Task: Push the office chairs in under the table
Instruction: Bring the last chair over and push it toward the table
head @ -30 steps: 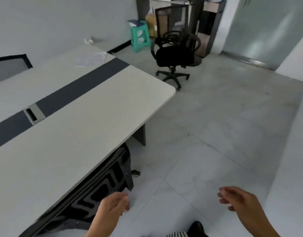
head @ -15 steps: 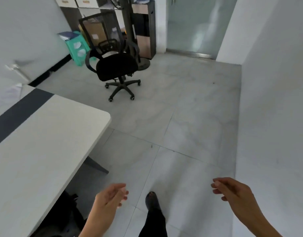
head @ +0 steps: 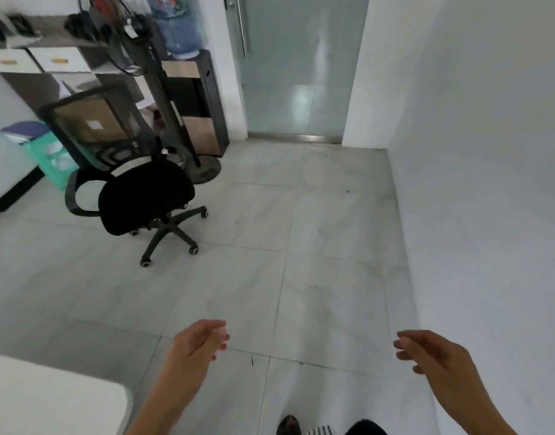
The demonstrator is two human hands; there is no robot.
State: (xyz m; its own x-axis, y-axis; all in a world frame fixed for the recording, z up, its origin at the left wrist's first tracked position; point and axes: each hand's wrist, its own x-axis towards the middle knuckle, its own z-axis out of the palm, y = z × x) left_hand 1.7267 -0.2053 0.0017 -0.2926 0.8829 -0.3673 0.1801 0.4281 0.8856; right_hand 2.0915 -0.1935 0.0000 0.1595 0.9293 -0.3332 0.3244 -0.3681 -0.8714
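A black office chair [head: 144,199] with a mesh back and castors stands free on the tiled floor at the upper left, far from the table. Only the white corner of the table [head: 50,400] shows at the bottom left. My left hand [head: 197,343] hangs low in the middle with loosely curled fingers and holds nothing. Off to the lower right, my right hand [head: 433,356] is also empty, its fingers apart. Both hands are well short of the chair.
Behind the chair stand a pole on a round base [head: 204,171], a shelf unit [head: 50,61], a green stool [head: 50,155] and a water dispenser [head: 188,89]. A frosted glass door [head: 301,67] is at the back; a white wall [head: 489,183] runs along the right.
The view has swung right and forward, away from the table and the chair pushed under it. The free chair looks nearer. Both hands stay empty.
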